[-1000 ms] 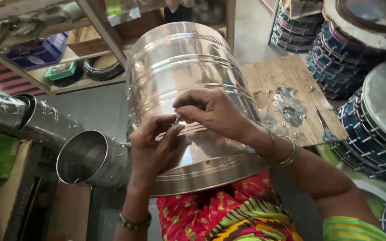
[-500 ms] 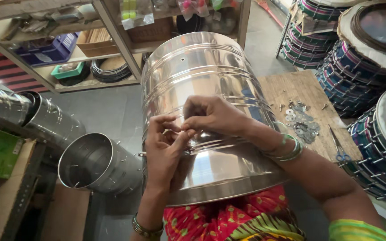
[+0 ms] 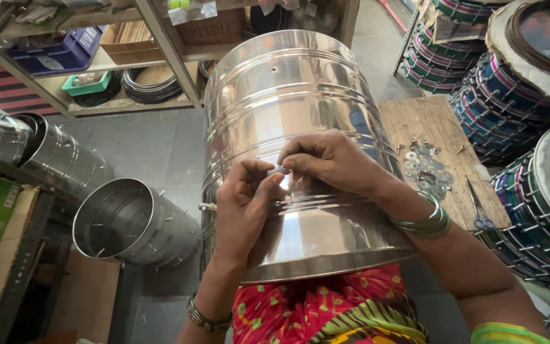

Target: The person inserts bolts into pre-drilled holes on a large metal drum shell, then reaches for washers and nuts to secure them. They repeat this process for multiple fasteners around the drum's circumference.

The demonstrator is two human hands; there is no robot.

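A large shiny steel drum shell (image 3: 288, 95) lies on its side across my lap, its open rim toward me. Both hands meet on its upper wall. My left hand (image 3: 244, 204) and my right hand (image 3: 332, 159) pinch a small metal bolt (image 3: 279, 170) between their fingertips, right against the shell. A second small bolt sticks out of the shell's left side (image 3: 207, 206). Green bangles ring my right wrist, and a bracelet sits on my left wrist.
A smaller steel shell (image 3: 128, 223) lies on the floor at left, with more shells behind it (image 3: 52, 156). At right, a wooden board (image 3: 431, 121) carries several washers and bolts (image 3: 423, 169) and blue scissors (image 3: 479, 213). Finished drums are stacked at right (image 3: 510, 102). Shelving stands behind.
The view has shifted slightly, so the shell sits more central. Both hands stay together on the shell, still working the small bolt between the fingertips.
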